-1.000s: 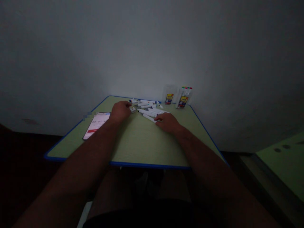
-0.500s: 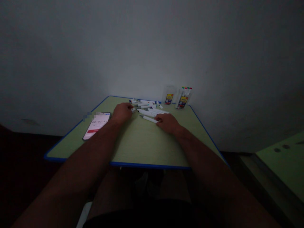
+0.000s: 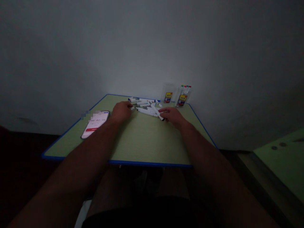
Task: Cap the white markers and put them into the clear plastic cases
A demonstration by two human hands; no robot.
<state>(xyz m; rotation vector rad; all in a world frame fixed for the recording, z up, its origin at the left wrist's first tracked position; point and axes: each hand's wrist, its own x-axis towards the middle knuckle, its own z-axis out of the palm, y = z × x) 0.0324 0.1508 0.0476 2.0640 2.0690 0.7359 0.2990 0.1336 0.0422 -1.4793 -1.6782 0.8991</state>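
Head view, dim light. One white marker [image 3: 157, 111] lies slantwise across the near side of the others, about midway between the table's left and right edges and closer to the far edge than the near. Your right hand [image 3: 174, 117] is at its near end, fingertips against the barrel; whether they pinch it or merely rest on it, you cannot tell from here.

Around it, loose markers [image 3: 146, 111] are heaped toward the far edge, overlapping. Your left hand [image 3: 121, 111] sits at the heap's left side, fingers curled beside a small white piece [image 3: 133, 108]; its grip is hidden, so grasping or released cannot be told.

Step in hand, as judged: you are handling that single marker on the right while the left stays by the small piece. The next move likely calls for a sure fingertip hold on the barrel, clear of its neighbours, since a round body could roll.

Farther out: two clear cases stand near the table's far-right corner, the left case [image 3: 168, 97] labelled, the right case [image 3: 182, 100] holding colour-tipped markers. Phone [image 3: 95, 125] by the left edge of the table [image 3: 140, 139]. Pale wall [image 3: 142, 47] behind.
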